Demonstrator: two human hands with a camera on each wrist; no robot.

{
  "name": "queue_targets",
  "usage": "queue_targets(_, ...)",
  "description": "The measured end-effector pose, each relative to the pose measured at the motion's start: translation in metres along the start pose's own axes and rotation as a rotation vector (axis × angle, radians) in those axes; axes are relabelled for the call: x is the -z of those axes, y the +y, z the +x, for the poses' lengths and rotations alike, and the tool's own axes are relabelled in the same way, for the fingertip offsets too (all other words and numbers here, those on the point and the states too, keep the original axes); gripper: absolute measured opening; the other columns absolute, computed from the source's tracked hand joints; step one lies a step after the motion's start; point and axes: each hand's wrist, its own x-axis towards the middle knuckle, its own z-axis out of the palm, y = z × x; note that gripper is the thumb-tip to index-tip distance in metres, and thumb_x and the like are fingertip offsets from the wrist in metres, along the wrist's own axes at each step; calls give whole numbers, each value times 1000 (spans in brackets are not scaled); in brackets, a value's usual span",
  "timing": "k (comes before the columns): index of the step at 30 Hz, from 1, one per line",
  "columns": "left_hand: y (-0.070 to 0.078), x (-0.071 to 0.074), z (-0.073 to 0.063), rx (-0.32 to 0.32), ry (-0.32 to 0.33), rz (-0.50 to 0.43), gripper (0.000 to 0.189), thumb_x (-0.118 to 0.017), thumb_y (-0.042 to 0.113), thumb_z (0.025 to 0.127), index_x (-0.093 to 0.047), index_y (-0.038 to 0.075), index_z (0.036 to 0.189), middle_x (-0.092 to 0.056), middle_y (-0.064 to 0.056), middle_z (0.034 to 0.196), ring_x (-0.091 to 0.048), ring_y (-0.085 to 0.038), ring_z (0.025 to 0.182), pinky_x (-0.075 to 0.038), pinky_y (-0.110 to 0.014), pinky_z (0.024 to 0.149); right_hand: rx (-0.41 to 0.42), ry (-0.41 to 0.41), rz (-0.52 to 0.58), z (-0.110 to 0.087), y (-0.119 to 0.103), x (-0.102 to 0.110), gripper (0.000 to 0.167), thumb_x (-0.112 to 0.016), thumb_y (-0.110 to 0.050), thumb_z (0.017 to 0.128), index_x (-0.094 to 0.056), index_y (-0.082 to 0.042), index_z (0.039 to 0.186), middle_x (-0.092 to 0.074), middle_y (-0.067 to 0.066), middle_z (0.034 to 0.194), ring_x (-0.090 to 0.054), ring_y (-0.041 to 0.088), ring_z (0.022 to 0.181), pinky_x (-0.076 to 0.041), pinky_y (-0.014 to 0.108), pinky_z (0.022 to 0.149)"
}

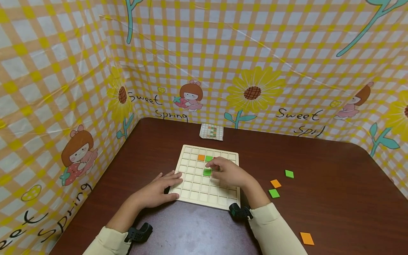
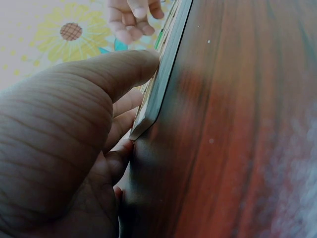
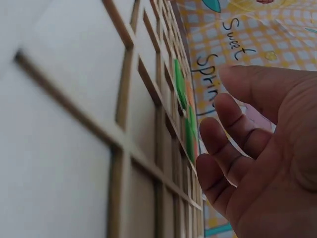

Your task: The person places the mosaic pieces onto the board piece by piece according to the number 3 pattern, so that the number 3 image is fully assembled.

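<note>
Prob. a makeshift booth (image 1: 38,92), w/ sunflower-print sheeting (image 1: 197,46) round a table (image 1: 334,184)

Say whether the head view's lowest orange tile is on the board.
Off: the orange tile lies on the table, right of the board.

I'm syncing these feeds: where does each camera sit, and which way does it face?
Head: on the head, facing forward and down at the pale wooden gridded board; left hand and right hand show.
Left wrist: on that wrist, facing along the board's edge; left hand near, right hand beyond.
Right wrist: on that wrist, facing across the board; right hand shows.
Head and right wrist share flat green square tiles.
</note>
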Motion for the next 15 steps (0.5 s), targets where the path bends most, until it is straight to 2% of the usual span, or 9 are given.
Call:
queue_targets(7,0,-1,0,-4,-8,-8,59,-66,28,97,-47,4,148,-34,-8,158,-18,-31,149,-3,-60,117,-51,79,-5,-25,8,18,27,-60,-11,99,-63,-6,126,-58,10,125,-51,29,115,-45,46,92)
queue_targets(15,0,0,0,0,-7,-14,59,-66,29,98,-47,4,148,-34,-8,158,-18,-30,149,-3,-60,117,-108,164,-64,-60,29,41,27,-63,-11,98,-63,-5,124,-58,11,123,-54,31,113,-46,48,92)
